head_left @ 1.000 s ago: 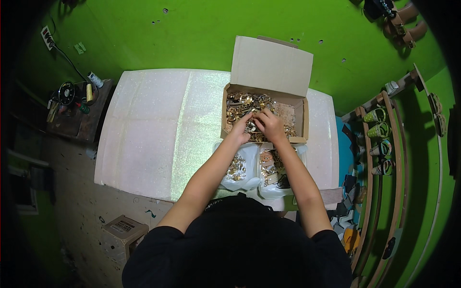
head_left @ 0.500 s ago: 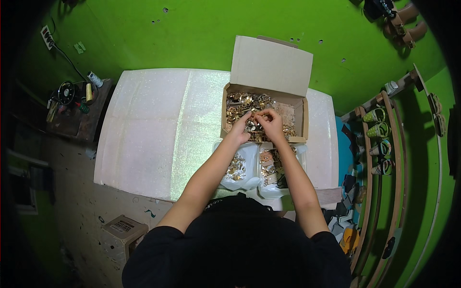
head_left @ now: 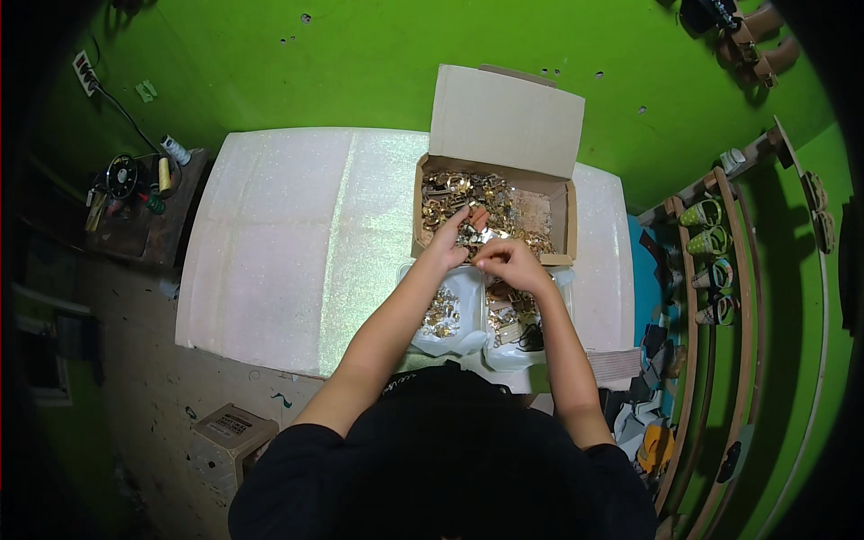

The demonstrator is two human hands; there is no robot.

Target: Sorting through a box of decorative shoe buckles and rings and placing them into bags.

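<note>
An uncovered cardboard box [head_left: 564, 220] holds a heap of small gold and silver metal fittings [head_left: 463, 186]. My left hand [head_left: 447, 243] is over the front of that heap, its fingers curled around something too small to make out. Just right of it, above the box's front edge, my right hand [head_left: 515, 264] has thumb and fingers pinched together; whatever they hold is hidden. Below the box, a white tray [head_left: 464, 288] on the left contains small shiny pieces. Partly under my right forearm, a second white tray [head_left: 513, 362] contains metal and brown pieces.
A glittery white sheet [head_left: 279, 234] covers the table. The box's raised lid [head_left: 507, 117] leans toward the green wall. Shoes [head_left: 706, 241] hang on a wooden rack at right. Thread spools [head_left: 166, 173] stand on a small table at left; a carton [head_left: 229, 432] sits on the floor.
My right hand has drawn back from my left, down toward the box's front edge, with its fingers still pinched. My left hand has stayed nearly in place.
</note>
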